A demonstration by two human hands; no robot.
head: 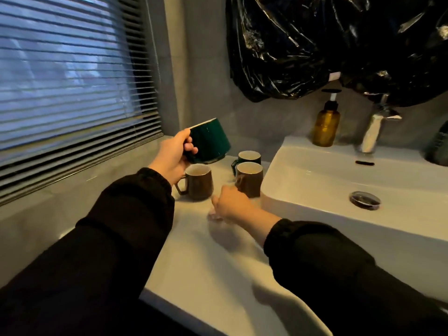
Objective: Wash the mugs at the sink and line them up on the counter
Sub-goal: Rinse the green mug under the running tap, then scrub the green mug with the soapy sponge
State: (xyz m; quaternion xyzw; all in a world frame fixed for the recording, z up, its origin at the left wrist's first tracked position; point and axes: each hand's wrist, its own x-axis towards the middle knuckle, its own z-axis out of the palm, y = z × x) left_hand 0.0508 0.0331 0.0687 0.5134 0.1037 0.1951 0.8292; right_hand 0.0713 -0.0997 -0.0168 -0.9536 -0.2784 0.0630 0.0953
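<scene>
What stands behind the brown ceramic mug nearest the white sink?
A dark green ceramic mug with a pale inside stands behind the brown ceramic mug; its lower body is covered, so its base cannot be seen.

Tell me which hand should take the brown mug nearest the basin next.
Right. The right hand, blurred but apparently empty, hovers just in front of that brown mug. The left hand is busy: its fingers grip the green mug, raised and tilted above the counter.
</scene>
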